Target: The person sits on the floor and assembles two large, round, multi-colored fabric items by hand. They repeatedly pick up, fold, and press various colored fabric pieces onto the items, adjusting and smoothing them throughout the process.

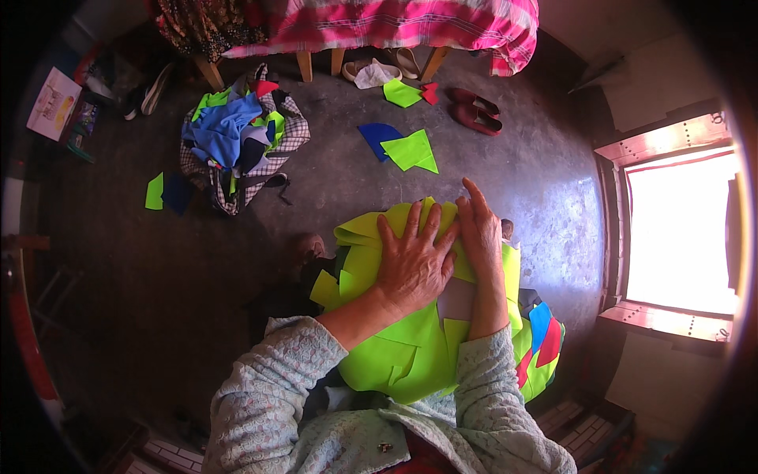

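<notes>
Bright yellow-green cloth [383, 359] lies across my lap in overlapping layers and loose cut pieces. My left hand [417, 257] rests on top of it, fingers spread and pointing away from me. Close beside it, my right hand [482, 241] lies with its fingers stretched along the cloth's far part, the two hands almost touching at the left fingertips and right thumb side. Neither hand is wrapped around anything. Between my forearms a greyish patch [455, 300] shows among the green layers. What lies under my palms is hidden.
On the floor are a checked bag [292, 130] stuffed with cloth, green scraps [412, 152], a blue scrap [375, 141] and dark red shoes [476, 114]. A bed with a pink checked cover [395, 28] stands ahead. More coloured cloth [545, 347] hangs at my right. A bright doorway [683, 233] opens rightward.
</notes>
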The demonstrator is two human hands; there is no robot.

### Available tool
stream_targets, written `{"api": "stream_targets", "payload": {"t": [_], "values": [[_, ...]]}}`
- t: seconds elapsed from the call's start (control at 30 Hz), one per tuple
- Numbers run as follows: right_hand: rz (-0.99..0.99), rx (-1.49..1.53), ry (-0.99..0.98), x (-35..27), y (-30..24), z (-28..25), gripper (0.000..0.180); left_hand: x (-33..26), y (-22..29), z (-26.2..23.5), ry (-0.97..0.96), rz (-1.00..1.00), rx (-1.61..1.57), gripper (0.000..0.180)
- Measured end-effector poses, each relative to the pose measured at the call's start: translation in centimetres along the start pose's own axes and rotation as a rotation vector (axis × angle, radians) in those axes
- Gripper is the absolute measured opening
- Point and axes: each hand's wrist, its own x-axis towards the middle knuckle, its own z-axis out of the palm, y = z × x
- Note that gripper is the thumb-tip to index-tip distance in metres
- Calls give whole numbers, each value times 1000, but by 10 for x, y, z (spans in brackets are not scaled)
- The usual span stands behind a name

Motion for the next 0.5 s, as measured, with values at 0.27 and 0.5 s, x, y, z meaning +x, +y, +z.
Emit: {"api": "stream_targets", "payload": {"t": [0.27,0.5], "values": [[3,0,6,0,1,1,42,-1,-1,0,7,2,0,50],[-6,-4,10,0,1,2,41,0,-1,1,17,4,-6,50]]}}
